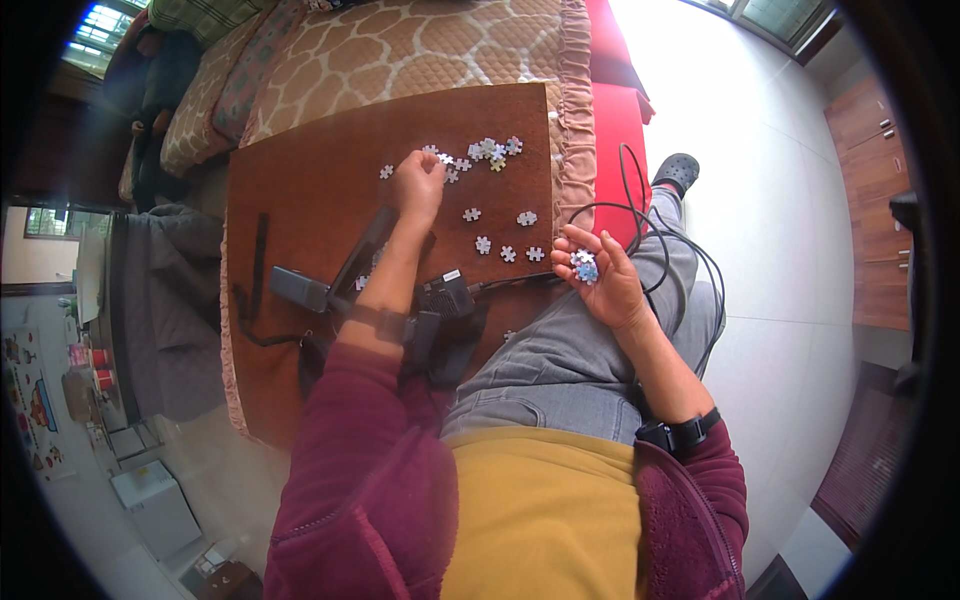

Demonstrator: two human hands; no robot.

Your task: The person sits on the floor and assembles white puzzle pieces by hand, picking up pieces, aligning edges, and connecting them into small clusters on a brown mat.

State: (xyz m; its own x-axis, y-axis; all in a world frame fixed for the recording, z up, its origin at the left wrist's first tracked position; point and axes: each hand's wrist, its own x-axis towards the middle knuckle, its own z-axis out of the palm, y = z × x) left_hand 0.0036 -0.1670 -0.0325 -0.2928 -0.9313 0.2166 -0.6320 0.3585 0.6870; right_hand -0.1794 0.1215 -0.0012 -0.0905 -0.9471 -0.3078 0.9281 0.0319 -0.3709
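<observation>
My left hand reaches over the brown wooden board, its fingers bent and drawn together beside small white jigsaw puzzle pieces. Whatever is between those fingertips is hidden. Palm up near the board's right edge, my right hand cups a few white and light-blue jigsaw puzzle pieces in its curled fingers. A denser cluster of pieces lies to the right of my left hand. Several single pieces are scattered closer to me.
Under my left forearm are a black device, a grey box and a black strap. Black cables loop over my right leg. The wooden board rests on a patterned quilted cover; a red surface borders it.
</observation>
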